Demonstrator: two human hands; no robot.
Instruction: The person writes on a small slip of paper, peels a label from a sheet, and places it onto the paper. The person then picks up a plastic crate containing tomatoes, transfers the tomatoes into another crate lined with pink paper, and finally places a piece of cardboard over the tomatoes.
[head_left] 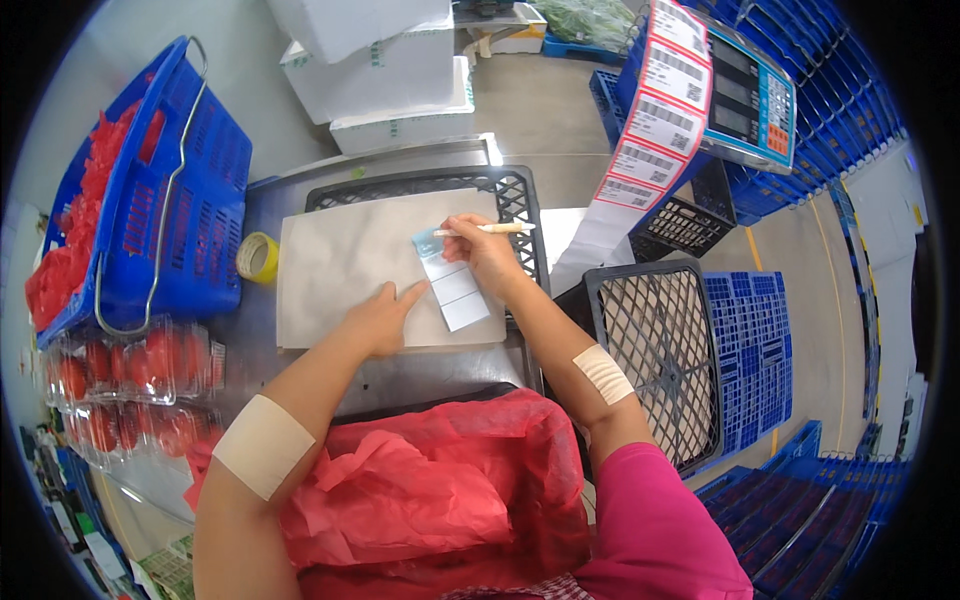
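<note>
Basket holds red wrapping; right grip pinches pen, left grip spread.

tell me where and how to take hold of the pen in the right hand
The pen is probably best pinched by its free end, coming from the right: it is slim, and that end juts out past the right hand, which grips it nearer the other end.

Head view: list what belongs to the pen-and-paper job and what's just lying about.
Seemingly in use:
pen, in the right hand
paper slip, beside the left hand
grey board, under the slip

Apparently just lying about:
yellow tape roll
blue basket
clear packs of red produce
white foam boxes
</note>
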